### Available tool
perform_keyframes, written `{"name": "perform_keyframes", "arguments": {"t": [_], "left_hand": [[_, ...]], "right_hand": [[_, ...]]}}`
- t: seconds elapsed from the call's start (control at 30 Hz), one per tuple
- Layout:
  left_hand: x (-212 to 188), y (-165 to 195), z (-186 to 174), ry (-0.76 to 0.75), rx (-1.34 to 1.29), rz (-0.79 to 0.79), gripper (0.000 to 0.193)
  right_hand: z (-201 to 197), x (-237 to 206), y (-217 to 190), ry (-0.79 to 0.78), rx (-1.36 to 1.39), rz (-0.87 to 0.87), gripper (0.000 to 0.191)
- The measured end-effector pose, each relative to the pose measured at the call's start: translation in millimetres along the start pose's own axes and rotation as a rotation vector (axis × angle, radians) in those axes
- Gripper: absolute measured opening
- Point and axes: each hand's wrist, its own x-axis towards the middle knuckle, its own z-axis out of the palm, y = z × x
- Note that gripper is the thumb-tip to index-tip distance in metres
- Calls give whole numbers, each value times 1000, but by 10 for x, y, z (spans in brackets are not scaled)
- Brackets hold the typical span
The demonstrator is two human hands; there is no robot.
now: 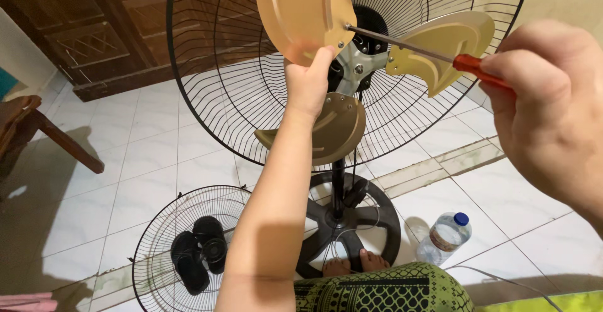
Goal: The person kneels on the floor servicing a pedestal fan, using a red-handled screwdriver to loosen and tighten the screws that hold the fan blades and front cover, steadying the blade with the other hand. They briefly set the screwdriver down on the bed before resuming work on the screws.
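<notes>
The red-handled screwdriver is gripped by the right hand, its shaft pointing left and slightly up at the fan hub. The upper gold blade is pinched by the left hand, with open grille behind it.

A room in a home, to judge by the surroundings. Floor of glossy white ceramic tiles with a strip of patterned border tiles. Dark brown carved wooden door at the back wall. Corner of a brown wooden chair at the left edge. Pair of black rubber sandals lying on a detached black wire fan guard on the floor. Clear plastic water bottle with a blue cap lying nearby. Bare feet on the tiles.
</notes>
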Motion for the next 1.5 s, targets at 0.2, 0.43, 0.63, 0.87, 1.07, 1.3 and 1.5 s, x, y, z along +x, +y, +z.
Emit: {"name": "perform_keyframes", "arguments": {"t": [0.2, 0.43, 0.63, 0.87, 1.07, 1.3, 1.5], "left_hand": [[-6, -33, 8, 6, -11, -16, 18], [-10, -18, -29, 14, -55, -39, 19], [-9, -37, -13, 12, -70, -36, 18], [-17, -34, -22, 15, -54, -35, 16], [-36, -6, -34, 12, -64, -51, 18], [-37, -18, -36, 33, -91, -84, 19], [-48, -49, -42, 14, -86, -47, 16]], "right_hand": [[86, -29, 56, -38, 117, 126, 47], [50, -71, 81, -32, 87, 69, 56], [45, -81, 158, -8, 53, -57, 55], [105, -68, -7, -140, 123, 356, 50], [76, -50, 78, 21, 69, 13, 54], [129, -144, 52, 78, 97, 47, 57], [162, -144, -64, -107, 197, 422, 50]]}}
